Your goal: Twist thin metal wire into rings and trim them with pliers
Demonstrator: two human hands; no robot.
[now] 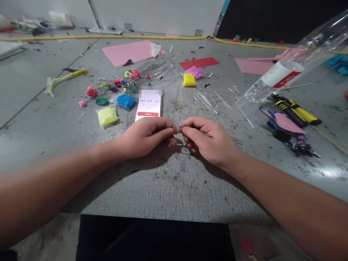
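My left hand (145, 136) and my right hand (208, 139) meet over the grey mat (174, 181) in front of me. Both are closed in a pinch on a thin piece of wire (176, 141) bent into a small loop between the fingertips. Just beyond the hands lies a phone (148, 107) showing a timer screen with a red button.
Bags of modelling clay lie around the phone: light yellow (107, 116), blue (125, 101), yellow (189, 79), magenta (195, 71). A clear plastic bottle (285, 69) lies at the right above a yellow-black tool (296, 111). Pink paper sheets (127, 52) lie farther back.
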